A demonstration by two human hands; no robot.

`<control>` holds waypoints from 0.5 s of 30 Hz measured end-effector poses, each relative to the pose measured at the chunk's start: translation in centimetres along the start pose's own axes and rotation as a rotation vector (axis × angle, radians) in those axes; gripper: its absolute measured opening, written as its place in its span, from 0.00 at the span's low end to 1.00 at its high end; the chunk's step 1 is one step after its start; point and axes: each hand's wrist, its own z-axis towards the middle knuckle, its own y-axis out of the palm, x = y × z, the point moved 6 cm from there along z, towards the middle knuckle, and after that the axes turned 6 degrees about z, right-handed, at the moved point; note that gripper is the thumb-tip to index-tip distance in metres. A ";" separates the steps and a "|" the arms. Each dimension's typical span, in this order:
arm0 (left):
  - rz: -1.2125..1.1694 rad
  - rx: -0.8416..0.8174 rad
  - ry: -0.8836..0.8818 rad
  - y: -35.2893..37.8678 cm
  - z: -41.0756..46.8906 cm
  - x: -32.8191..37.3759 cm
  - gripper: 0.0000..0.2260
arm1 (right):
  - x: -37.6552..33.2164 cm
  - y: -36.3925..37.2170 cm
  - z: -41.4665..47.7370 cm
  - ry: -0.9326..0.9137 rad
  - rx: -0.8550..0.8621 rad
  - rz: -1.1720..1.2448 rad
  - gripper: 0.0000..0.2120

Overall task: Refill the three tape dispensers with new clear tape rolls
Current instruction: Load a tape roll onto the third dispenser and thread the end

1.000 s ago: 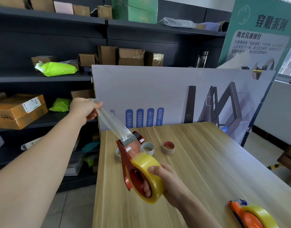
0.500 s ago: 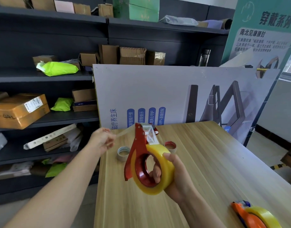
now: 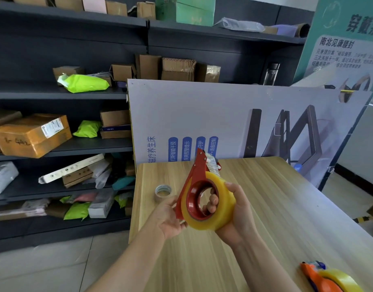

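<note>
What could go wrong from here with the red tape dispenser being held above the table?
1. The right hand grips the tape roll, fingers through its middle; if not fully seated, the red dispenser might slide off.
2. The tape end at the top looks crumpled and may stick to itself.
3. The empty core sits near the table edge beside the left hand; a nudge could knock it off.

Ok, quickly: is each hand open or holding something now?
Left hand: fingers curled on the lower edge of the red metal tape dispenser.
Right hand: grips the yellowish tape roll mounted on it.
</note>
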 end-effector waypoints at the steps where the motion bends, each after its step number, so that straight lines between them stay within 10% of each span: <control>1: -0.010 0.002 -0.004 0.2 -0.1 -0.5 0.14 | 0.0 0.0 -0.1 0.002 0.011 -0.009 0.14; 15: -0.251 0.177 0.116 -0.3 -1.1 -2.2 0.16 | 1.5 0.3 -0.7 0.028 0.083 -0.192 0.17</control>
